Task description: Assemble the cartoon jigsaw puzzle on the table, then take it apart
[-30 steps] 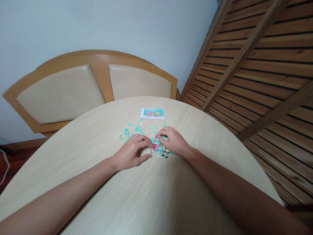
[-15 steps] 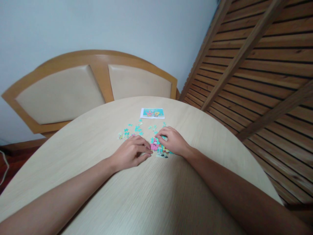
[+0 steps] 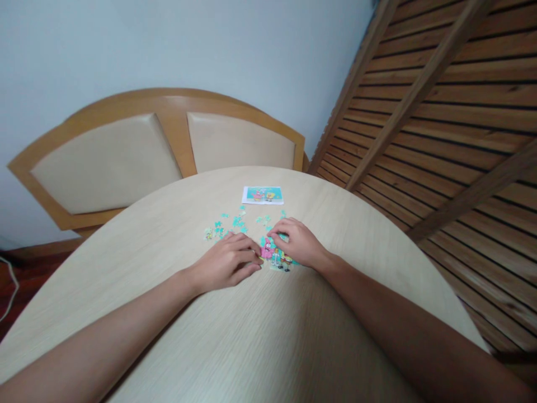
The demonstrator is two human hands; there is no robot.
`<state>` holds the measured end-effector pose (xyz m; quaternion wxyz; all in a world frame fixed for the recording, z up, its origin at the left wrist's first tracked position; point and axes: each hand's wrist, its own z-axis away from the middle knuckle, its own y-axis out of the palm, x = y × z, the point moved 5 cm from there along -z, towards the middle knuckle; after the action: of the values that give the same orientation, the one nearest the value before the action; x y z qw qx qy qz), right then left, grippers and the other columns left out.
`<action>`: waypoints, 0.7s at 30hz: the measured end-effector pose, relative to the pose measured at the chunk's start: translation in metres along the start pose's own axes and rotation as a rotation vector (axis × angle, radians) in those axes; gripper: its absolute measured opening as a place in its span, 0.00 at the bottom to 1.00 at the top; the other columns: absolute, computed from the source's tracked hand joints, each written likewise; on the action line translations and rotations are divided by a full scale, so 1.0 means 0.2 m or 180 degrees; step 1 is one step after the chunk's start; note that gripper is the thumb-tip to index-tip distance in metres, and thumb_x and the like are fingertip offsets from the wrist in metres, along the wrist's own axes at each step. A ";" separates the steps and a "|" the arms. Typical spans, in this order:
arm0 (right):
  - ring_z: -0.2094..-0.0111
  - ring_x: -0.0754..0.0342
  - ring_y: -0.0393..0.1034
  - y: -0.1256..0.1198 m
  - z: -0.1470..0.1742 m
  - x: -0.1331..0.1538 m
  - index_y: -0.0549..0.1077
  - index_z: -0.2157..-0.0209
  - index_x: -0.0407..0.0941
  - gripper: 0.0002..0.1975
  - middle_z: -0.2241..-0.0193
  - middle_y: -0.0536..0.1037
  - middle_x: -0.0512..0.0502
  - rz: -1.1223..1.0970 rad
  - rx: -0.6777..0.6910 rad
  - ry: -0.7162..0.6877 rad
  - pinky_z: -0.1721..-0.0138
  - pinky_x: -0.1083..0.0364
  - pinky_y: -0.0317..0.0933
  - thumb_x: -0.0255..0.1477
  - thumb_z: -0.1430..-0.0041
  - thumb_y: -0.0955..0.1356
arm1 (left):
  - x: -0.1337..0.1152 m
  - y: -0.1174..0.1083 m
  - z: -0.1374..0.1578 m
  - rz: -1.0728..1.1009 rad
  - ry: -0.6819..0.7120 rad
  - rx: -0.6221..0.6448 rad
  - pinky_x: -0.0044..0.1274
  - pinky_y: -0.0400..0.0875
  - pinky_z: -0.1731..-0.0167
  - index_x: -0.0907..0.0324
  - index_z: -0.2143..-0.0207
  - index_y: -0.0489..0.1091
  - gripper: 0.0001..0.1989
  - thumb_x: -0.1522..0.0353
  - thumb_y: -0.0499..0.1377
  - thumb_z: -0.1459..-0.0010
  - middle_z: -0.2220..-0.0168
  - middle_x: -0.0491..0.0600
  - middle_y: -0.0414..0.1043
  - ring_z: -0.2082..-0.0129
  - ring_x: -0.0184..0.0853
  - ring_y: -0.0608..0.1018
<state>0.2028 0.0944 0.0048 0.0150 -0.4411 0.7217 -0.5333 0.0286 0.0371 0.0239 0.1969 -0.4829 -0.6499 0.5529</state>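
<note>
A partly joined jigsaw puzzle [image 3: 276, 257] lies flat on the table between my hands, showing a pink starfish figure and a yellow figure. My left hand [image 3: 232, 259] is at its left edge, fingers curled, with a small yellow-green puzzle piece [image 3: 262, 260] at the fingertips. Over the upper right of the puzzle rests my right hand [image 3: 298, 242], its thumb and forefinger bent together at the top edge. Whatever is between those two fingertips is too small to make out. Loose teal puzzle pieces [image 3: 238, 222] lie scattered beyond both hands.
A picture card [image 3: 264, 195] with the same figures lies farther back on the round wooden table [image 3: 168, 330]. Behind the table stands a padded bench back [image 3: 104, 159] against the wall. A slatted wooden partition [image 3: 440, 112] rises on the right.
The view has shifted slightly. My left fingertips show a little more yellow-green at the puzzle's left edge; the right hand keeps nearly the same place at the top edge.
</note>
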 end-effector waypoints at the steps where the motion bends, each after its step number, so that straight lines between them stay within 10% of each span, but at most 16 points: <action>1: 0.60 0.50 0.72 0.00 0.00 0.00 0.80 0.65 0.45 0.08 0.65 0.81 0.45 -0.0006 0.0000 0.0001 0.54 0.51 0.62 0.25 0.36 0.68 | 0.00 0.00 0.00 -0.0003 -0.0001 0.0013 0.33 0.65 0.51 0.55 0.58 0.76 0.09 0.65 0.55 0.32 0.55 0.51 0.76 0.54 0.40 0.75; 9: 0.59 0.50 0.73 0.00 0.00 0.00 0.80 0.65 0.45 0.08 0.64 0.81 0.45 -0.0017 0.0026 0.0013 0.53 0.50 0.62 0.25 0.36 0.68 | 0.00 0.00 -0.01 -0.0087 0.0097 -0.0066 0.32 0.66 0.51 0.56 0.57 0.75 0.09 0.66 0.54 0.32 0.56 0.51 0.77 0.54 0.39 0.75; 15: 0.59 0.50 0.73 0.00 0.00 -0.01 0.80 0.65 0.45 0.08 0.64 0.81 0.45 -0.0025 0.0046 0.0008 0.53 0.50 0.63 0.26 0.36 0.67 | 0.21 -0.09 0.05 -0.0651 -0.1070 -0.0955 0.34 0.68 0.57 0.58 0.58 0.72 0.09 0.67 0.53 0.35 0.59 0.53 0.76 0.58 0.42 0.75; 21: 0.59 0.50 0.73 0.00 0.00 -0.02 0.80 0.65 0.45 0.08 0.63 0.81 0.45 -0.0049 0.0070 0.0022 0.54 0.51 0.63 0.27 0.36 0.68 | 0.30 -0.07 0.06 -0.0767 -0.1575 -0.0805 0.35 0.69 0.57 0.59 0.59 0.72 0.09 0.68 0.56 0.41 0.61 0.53 0.76 0.60 0.44 0.76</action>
<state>0.2044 0.0967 0.0025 0.0132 -0.4445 0.7125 -0.5428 -0.0147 0.0815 0.0170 0.0351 -0.2736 -0.7945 0.5411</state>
